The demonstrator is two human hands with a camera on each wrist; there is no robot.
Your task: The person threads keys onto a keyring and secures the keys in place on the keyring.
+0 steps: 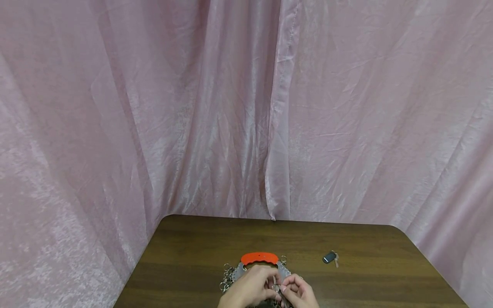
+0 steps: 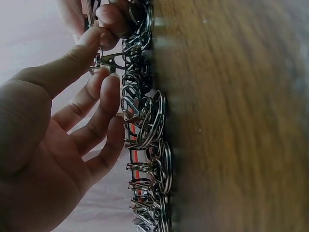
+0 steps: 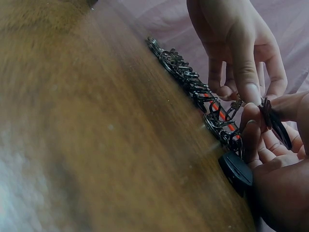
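A key carrier with an orange handle [image 1: 259, 257] and a grey metal frame [image 1: 239, 271] lies near the table's front edge. Many small clips and split rings [image 2: 157, 121] hang along it. Over the frame, my left hand [image 1: 250, 286] pinches a small metal clip [image 2: 110, 60] between thumb and fingers; its other fingers are loosely bent. Close against those fingertips, my right hand [image 1: 298, 291] pinches a key ring [image 3: 266, 112] with a flat dark piece [image 3: 280, 128] on it. Both hands hide part of the frame in the head view.
On the brown wooden table [image 1: 192, 244], a black fob with a key [image 1: 330, 257] lies to the right of the carrier. In the right wrist view a black fob [image 3: 235, 171] shows beside my right hand. Pink curtains [image 1: 346, 128] hang behind the table.
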